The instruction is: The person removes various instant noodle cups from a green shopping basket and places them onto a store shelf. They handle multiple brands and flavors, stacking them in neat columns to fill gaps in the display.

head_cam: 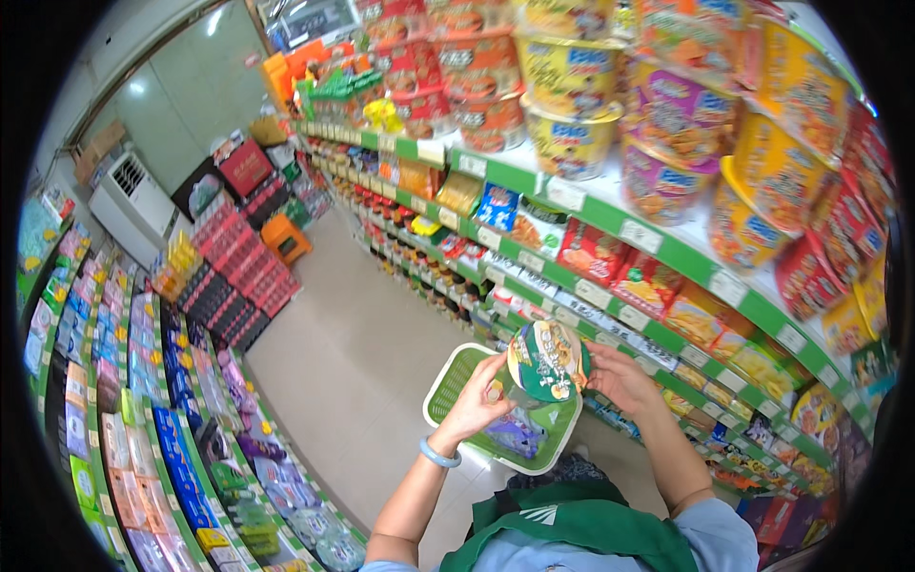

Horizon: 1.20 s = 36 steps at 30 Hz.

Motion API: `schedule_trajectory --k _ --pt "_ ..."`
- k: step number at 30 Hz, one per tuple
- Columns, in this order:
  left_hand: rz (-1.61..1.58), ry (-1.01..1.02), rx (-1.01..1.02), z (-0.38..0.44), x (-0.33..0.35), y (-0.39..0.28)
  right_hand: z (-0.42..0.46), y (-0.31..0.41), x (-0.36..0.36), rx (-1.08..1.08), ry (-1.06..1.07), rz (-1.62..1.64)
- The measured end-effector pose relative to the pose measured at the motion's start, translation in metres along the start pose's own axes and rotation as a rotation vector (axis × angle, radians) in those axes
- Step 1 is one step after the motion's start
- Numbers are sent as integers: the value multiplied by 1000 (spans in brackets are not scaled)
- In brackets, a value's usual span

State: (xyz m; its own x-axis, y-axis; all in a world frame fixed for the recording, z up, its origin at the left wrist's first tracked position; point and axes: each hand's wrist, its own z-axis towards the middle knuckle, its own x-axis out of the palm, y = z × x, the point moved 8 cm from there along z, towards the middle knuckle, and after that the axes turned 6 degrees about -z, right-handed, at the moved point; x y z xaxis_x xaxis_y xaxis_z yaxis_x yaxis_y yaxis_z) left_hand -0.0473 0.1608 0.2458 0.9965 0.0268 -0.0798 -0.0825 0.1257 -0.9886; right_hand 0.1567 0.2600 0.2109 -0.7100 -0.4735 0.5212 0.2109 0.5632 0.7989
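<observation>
A green instant-noodle tub (pixel 549 361) with a printed lid is held between my two hands, its lid facing up towards me. My left hand (pixel 473 406) grips its left side, with a pale blue bangle on that wrist. On the tub's right side are the fingers of my right hand (pixel 620 377). Below the tub is a green plastic shopping basket (pixel 453 385) with a white rim. Inside it lies a purple and clear plastic package (pixel 520 433). My hands and the tub hide part of the basket, and I cannot tell what supports it.
To the right, a shelf (pixel 643 239) carries stacked noodle tubs (pixel 572 139) on top and bagged goods lower down. Packaged goods fill the left shelf (pixel 146 418). Farther along the aisle floor (pixel 343 322) stand stacked red cartons (pixel 243 257) and an orange stool (pixel 286 239).
</observation>
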Motion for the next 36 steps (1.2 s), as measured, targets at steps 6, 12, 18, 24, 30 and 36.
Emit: schedule_trajectory --k 6,12,18,24,30,36 --pt "-104 -1 310 32 57 -138 -105 112 33 -401 17 -147" --pt "-248 41 267 40 156 -206 -220 180 8 -837 -109 -411" --pt "-409 204 313 47 293 -262 -349 235 -43 -1153 -342 -731" --pt "-330 376 448 56 426 -333 -471 286 -100 -1261 -474 -621" --pt "-403 458 542 66 504 -403 -549 347 -112 -1400 -507 -573" --pt "-362 411 663 85 533 -450 -576 397 -119 -1461 -542 -624"
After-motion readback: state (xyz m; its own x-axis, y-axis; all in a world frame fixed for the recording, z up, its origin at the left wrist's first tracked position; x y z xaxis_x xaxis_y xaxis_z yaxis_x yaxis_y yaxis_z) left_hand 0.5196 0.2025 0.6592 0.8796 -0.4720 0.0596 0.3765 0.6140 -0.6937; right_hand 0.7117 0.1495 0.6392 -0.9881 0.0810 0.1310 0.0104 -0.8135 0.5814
